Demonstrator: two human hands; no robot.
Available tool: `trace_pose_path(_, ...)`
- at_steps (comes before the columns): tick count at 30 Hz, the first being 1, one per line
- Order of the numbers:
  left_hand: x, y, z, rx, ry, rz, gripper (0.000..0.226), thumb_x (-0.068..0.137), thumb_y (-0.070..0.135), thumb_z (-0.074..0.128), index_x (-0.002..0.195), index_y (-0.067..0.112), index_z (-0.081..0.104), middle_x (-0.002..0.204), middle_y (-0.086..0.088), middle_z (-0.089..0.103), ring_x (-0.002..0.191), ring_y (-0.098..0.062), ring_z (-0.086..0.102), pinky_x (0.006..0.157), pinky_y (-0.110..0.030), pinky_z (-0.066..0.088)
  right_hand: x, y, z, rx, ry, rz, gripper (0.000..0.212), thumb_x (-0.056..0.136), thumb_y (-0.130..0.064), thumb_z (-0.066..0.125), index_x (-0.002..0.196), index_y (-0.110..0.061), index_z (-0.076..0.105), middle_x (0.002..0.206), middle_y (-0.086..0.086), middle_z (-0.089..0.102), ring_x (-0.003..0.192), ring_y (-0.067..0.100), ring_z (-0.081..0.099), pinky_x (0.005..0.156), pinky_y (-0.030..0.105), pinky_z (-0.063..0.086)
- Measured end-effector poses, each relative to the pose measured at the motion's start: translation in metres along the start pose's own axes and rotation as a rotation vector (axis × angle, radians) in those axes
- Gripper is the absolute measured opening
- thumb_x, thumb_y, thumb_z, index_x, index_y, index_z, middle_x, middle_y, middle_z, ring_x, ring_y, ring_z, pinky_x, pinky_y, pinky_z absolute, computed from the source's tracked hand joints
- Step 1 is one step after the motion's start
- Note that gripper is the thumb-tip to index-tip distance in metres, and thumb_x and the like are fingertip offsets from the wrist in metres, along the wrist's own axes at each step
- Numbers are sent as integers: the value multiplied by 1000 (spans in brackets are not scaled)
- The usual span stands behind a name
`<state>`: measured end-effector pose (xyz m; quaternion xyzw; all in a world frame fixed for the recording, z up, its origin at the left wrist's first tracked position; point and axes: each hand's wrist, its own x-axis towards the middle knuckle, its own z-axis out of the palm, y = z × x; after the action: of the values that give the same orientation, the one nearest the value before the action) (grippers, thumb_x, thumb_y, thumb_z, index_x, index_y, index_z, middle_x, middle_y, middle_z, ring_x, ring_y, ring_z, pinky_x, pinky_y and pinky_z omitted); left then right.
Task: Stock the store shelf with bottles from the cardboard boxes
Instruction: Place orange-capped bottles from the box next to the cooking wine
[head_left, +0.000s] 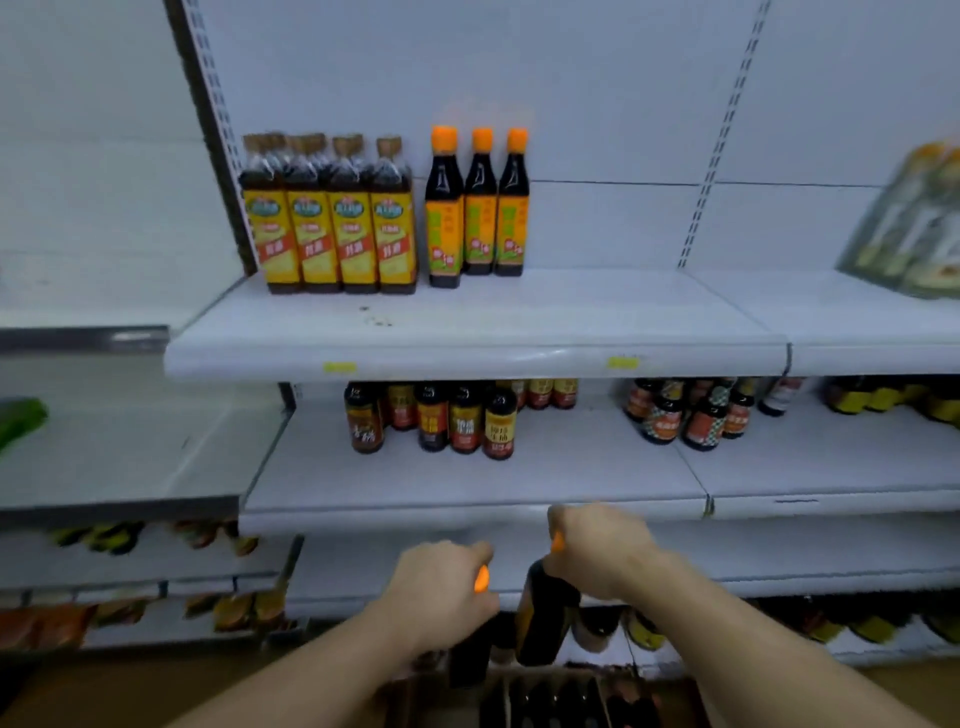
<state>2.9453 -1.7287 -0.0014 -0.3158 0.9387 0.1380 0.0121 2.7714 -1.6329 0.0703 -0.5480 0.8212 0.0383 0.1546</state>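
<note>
My left hand (441, 587) grips the orange-capped neck of a dark bottle (470, 660) that hangs below it. My right hand (597, 551) grips the neck of a second dark bottle (545, 613) with an orange label, held slightly higher. Both bottles are just above an open cardboard box (550, 699) at the bottom of the view, which holds several more dark bottles. On the top shelf (597, 322) stand three matching orange-capped bottles (478, 202) next to a shrink-wrapped pack of brown-capped bottles (332, 213).
The middle shelf (467, 488) carries several small dark bottles (431, 421) and another group (691, 410) to the right. Wrapped packs (909, 223) lean at the top right. Lower shelves hold jars and packets. The top shelf has free room right of the orange-capped bottles.
</note>
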Motion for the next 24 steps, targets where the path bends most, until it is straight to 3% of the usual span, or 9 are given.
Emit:
trace_pose_path(8, 39, -1, -95, 80, 4, 112, 27, 85, 51, 58, 91, 25, 51, 91, 0, 61, 89, -26, 60, 77, -41, 54, -3, -4, -90, 22, 125, 18, 19, 92, -43, 60, 97, -25, 53, 80, -3, 49, 71, 19, 48, 55, 32, 34)
trace_pose_path(15, 47, 25, -154, 86, 64, 83, 24, 83, 51, 62, 93, 29, 58, 89, 5, 62, 84, -20, 62, 79, -43, 57, -18, -2, -141, 7, 233, -50, 34, 93, -40, 64, 74, -32, 37, 81, -6, 50, 68, 9, 45, 54, 28, 31)
trace_pose_path(24, 34, 64, -233, 89, 184, 13, 28, 85, 52, 66, 100, 28, 62, 93, 4, 63, 87, -18, 62, 82, -45, 59, -38, 5, -186, 29, 291, -48, 27, 83, -48, 72, 87, -25, 57, 90, 2, 63, 78, 19, 61, 56, 29, 43)
